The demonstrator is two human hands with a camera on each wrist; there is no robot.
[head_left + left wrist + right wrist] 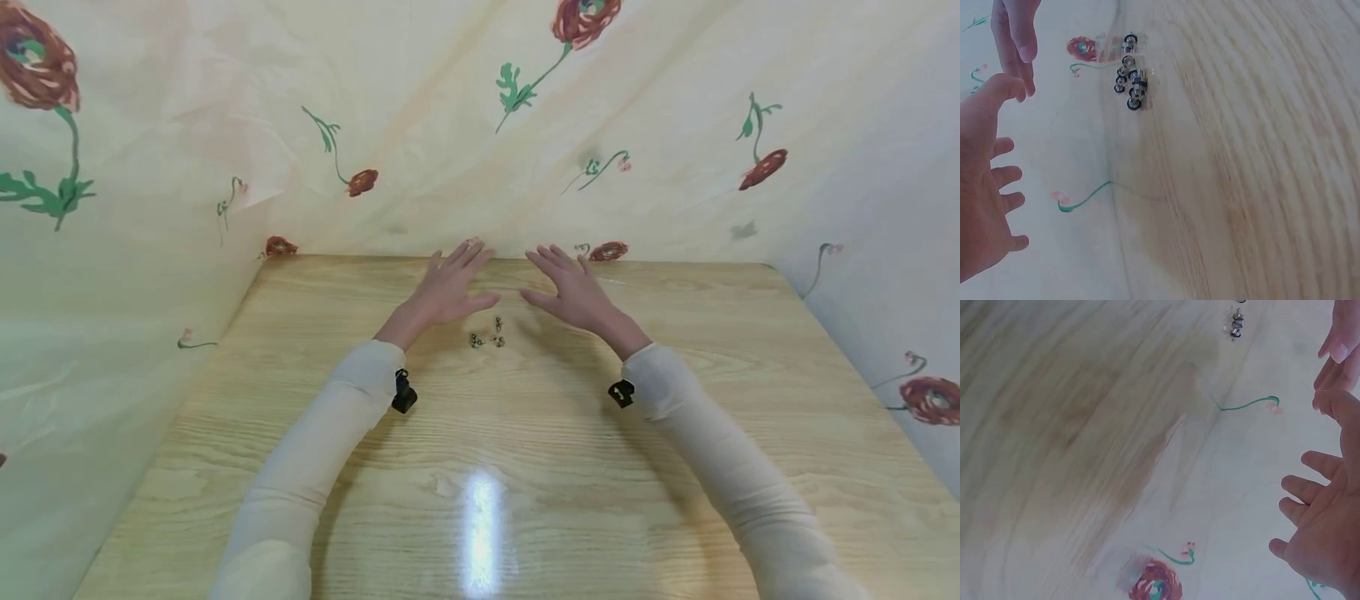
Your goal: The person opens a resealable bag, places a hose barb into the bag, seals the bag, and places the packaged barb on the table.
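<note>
Both hands are held out over the far part of the wooden table, palms down and fingers spread. My left hand is at the left and my right hand at the right, thumbs pointing toward each other with a gap between. Neither holds anything. Just nearer than the left thumb lie three small shiny metal pieces with dark rings, one piece behind the other two. The left wrist view shows the metal pieces larger, with rounded silvery parts; their exact kind cannot be told. In the right wrist view, a metal piece appears near the top edge.
A pale wood-grain table spreads under both arms. Behind and at the sides hangs a cream sheet with red flowers, meeting the table's far edge. A dark device is strapped at the left wrist, another device at the right.
</note>
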